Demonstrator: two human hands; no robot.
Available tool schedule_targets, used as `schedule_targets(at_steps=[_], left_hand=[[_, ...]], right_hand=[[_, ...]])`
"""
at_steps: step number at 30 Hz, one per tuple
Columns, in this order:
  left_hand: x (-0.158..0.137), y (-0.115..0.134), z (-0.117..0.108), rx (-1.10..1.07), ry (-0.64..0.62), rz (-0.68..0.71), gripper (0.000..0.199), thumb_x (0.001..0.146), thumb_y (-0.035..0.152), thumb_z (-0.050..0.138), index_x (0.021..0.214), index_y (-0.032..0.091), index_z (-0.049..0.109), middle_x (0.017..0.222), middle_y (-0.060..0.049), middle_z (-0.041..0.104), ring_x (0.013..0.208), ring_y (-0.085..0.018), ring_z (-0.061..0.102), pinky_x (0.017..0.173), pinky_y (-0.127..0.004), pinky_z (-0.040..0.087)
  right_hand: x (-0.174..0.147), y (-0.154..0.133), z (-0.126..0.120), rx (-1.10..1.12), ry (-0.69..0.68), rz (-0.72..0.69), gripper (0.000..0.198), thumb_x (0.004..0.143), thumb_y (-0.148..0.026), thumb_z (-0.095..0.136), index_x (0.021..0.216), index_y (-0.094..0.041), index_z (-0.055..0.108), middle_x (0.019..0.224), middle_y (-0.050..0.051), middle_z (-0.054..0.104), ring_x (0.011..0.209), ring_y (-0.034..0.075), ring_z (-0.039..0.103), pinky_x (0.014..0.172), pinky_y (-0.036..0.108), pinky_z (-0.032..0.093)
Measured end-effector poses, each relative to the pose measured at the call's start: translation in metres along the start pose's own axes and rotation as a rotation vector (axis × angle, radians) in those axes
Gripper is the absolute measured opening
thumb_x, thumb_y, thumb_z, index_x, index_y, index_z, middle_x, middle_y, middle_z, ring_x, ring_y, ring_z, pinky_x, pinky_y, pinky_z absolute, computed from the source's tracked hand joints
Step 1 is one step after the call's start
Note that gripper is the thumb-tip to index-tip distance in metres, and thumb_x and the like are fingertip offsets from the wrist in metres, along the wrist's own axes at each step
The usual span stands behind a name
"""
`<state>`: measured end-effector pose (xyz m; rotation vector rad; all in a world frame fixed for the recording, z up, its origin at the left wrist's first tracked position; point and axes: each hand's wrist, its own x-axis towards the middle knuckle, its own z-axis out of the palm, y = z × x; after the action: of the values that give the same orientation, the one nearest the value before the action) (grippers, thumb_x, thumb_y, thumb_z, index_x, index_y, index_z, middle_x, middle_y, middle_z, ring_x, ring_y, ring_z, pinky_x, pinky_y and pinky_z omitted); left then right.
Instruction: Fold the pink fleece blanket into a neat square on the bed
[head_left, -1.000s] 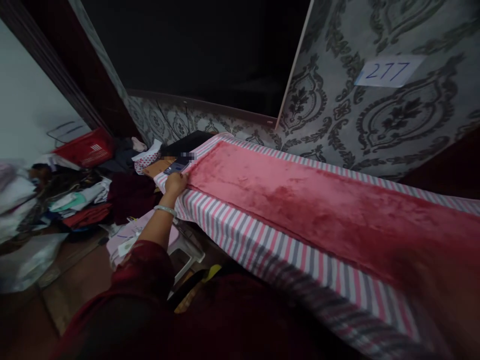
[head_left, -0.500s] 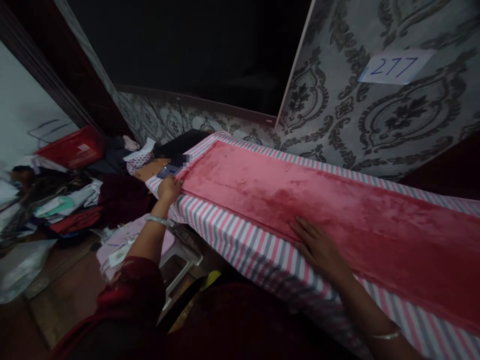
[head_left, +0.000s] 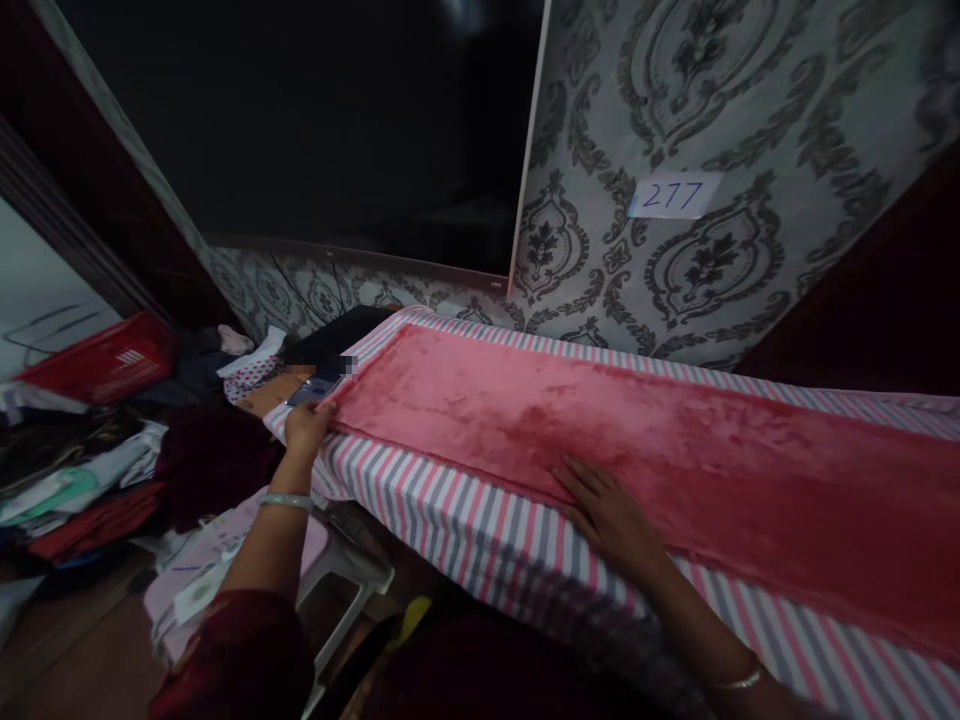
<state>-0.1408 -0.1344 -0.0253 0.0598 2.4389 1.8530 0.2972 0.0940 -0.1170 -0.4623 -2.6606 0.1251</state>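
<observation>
Head | right hand (head_left: pixel 611 515) splayed on pink cloth (head_left: pixel 480 400); left hand (head_left: pixel 306 430): grip unclear | stool (head_left: pixel 319 545), heaped clothes (head_left: pixel 109 480) nearby

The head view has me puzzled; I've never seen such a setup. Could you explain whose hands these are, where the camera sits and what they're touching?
There's no machine here: just one person's bare left hand and right hand. A single camera, worn on the head, looks forward and down. A long, plush, pinkish-red cloth lies spread over a white cloth with pink and grey stripes. The right hand rests open on the plush cloth, by its front edge. The left is at its near left corner; whether it pinches the edge is hard to tell. Behind is a large, dark, flat screen.
</observation>
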Motion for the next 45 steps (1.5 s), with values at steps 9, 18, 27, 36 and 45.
schedule_targets(at_steps=[9,18,27,36,45], left_hand=[[-0.021,-0.004,0.019,-0.546,-0.036,-0.187,0.008,0.08,0.01,0.061,0.082,0.018,0.061,0.07,-0.001,0.065,0.068,-0.015,0.068,0.064,-0.026,0.059],[-0.019,0.007,0.031,-0.696,-0.159,-0.33,0.021,0.077,0.006,0.061,0.094,0.018,0.067,0.077,-0.003,0.071,0.076,-0.02,0.071,0.069,-0.033,0.064],[-0.046,0.063,0.069,-0.254,-0.188,0.251,0.023,0.081,0.026,0.064,0.101,0.018,0.07,0.081,-0.003,0.071,0.081,-0.022,0.069,0.069,-0.032,0.058],[-0.202,0.084,0.186,0.223,-0.87,1.091,0.028,0.082,0.014,0.046,0.095,0.018,0.071,0.099,-0.01,0.075,0.094,-0.025,0.067,0.088,-0.037,0.053],[-0.249,0.001,0.185,0.269,-0.968,1.214,0.057,0.075,0.006,0.048,0.126,0.021,0.067,0.13,-0.011,0.07,0.123,-0.025,0.064,0.109,-0.044,0.05]], right_hand=[[0.0,0.001,0.008,-0.015,0.036,0.003,0.05,0.103,-0.043,0.047,0.151,-0.029,0.052,0.153,0.01,0.052,0.139,0.03,0.051,0.113,0.055,0.044],[0.003,-0.003,0.003,-0.001,-0.004,0.027,0.049,0.103,-0.041,0.049,0.15,-0.028,0.053,0.154,0.01,0.051,0.14,0.03,0.049,0.115,0.055,0.043],[0.009,-0.009,-0.003,0.067,-0.018,0.054,0.048,0.102,-0.04,0.05,0.148,-0.026,0.055,0.153,0.011,0.052,0.141,0.03,0.048,0.115,0.055,0.041],[0.019,0.011,-0.012,0.915,0.353,0.541,0.063,0.096,-0.063,0.048,0.145,-0.024,0.054,0.149,0.015,0.055,0.135,0.031,0.055,0.112,0.054,0.045],[0.068,0.045,-0.044,1.364,0.302,0.964,0.062,0.086,-0.028,0.066,0.145,-0.022,0.046,0.106,0.005,0.073,0.082,0.017,0.071,0.076,0.032,0.06]])
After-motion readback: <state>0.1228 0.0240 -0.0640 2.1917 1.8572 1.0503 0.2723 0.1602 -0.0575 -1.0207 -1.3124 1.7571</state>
